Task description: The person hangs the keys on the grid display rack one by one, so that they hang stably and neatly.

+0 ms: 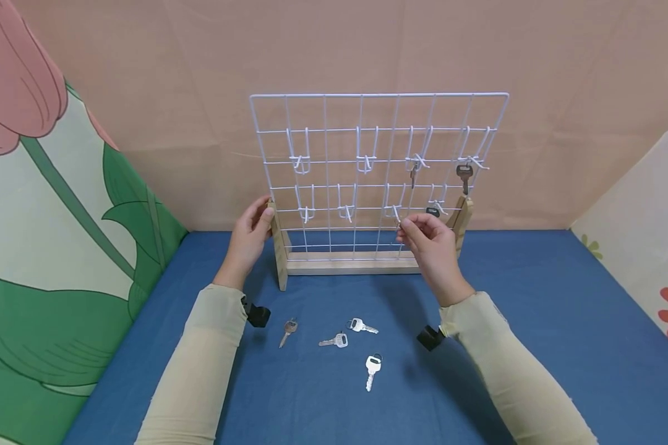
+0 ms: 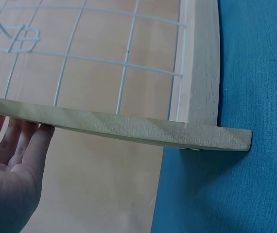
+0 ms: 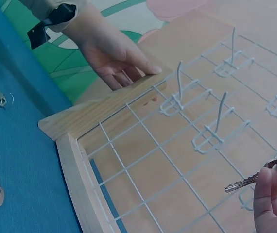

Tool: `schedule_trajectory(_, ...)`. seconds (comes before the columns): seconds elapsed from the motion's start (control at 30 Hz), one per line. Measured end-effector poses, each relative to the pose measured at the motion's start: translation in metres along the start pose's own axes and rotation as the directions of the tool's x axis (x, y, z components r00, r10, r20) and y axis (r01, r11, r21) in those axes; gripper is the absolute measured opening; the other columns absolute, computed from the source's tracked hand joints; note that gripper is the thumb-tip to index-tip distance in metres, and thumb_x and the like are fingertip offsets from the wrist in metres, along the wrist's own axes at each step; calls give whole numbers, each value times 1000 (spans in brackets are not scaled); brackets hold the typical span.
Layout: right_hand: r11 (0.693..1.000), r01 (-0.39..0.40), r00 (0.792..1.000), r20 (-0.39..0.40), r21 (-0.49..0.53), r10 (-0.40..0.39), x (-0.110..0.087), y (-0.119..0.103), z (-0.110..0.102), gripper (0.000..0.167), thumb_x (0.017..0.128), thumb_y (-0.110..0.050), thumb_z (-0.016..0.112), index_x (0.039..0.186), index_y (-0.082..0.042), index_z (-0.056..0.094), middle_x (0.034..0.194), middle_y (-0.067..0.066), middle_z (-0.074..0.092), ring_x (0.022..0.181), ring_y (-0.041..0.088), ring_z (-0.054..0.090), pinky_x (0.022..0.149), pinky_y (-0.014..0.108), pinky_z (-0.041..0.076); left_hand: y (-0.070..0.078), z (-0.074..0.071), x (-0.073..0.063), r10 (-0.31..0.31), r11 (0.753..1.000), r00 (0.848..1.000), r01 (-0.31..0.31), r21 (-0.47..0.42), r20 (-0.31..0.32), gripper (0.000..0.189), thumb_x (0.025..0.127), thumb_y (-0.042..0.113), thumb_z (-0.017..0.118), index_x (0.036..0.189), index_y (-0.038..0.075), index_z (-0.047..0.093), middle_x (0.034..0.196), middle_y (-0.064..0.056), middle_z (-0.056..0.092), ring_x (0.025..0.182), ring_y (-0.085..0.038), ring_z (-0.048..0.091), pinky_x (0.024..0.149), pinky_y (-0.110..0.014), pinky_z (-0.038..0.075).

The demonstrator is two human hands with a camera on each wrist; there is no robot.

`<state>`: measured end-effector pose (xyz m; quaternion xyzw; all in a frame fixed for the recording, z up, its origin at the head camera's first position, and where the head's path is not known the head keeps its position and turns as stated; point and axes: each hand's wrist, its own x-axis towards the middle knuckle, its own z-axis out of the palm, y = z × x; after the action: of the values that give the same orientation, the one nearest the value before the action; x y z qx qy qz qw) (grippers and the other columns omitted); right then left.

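Observation:
A white wire grid rack (image 1: pixel 342 163) with hooks in two rows stands on a wooden base. My left hand (image 1: pixel 252 228) grips the rack's left wooden upright (image 2: pixel 104 124), thumb in front and fingers behind. In the head view, my right hand (image 1: pixel 431 244) is at the third hook (image 1: pixel 394 211) of the lower row. It pinches a key (image 3: pixel 243 184) by its head end; the toothed blade sticks out past the fingers and the ring is close at the hook tip. Part of the key's head is hidden by the fingers.
Three keys hang on the right side: one dark-headed key (image 1: pixel 464 173), a thin key (image 1: pixel 413 176) and another dark-headed key (image 1: pixel 433 212), partly behind my right hand. Several loose keys, including a silver key (image 1: pixel 373 369) and a duller key (image 1: pixel 288 330), lie on the blue cloth (image 1: pixel 312 408).

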<state>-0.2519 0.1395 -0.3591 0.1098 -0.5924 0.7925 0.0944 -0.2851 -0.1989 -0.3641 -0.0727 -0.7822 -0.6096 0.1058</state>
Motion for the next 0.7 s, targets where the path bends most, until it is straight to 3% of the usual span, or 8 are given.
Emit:
schedule_trajectory(0.13,1000,11,1000,-22,2,-11,5,4,4,18,100,-4,64,111,9,58,96,7,63,83,14,64,79,22,58,0,0,0,-1,1000,1000,1,5,-2,53,108,36,47,156,15,39,152,-15,43,137,-30,47,109,-48,44)
schedule_trajectory(0.27,999,6,998,-62,41,-4,10,9,10,5,100,0,61,104,2,62,94,7,60,80,14,63,75,22,57,1,0,-1,-9,1000,1000,9,8,3,53,108,36,47,157,17,39,153,-14,43,137,-30,46,109,-48,44)
schedule_trajectory(0.7,994,-83,983,-157,74,94,19,13,18,2,101,-3,61,103,-4,61,93,8,68,79,12,65,75,20,58,1,-1,0,-4,1000,1000,4,-2,0,53,108,36,46,156,15,39,153,-16,42,138,-32,45,109,-49,43)
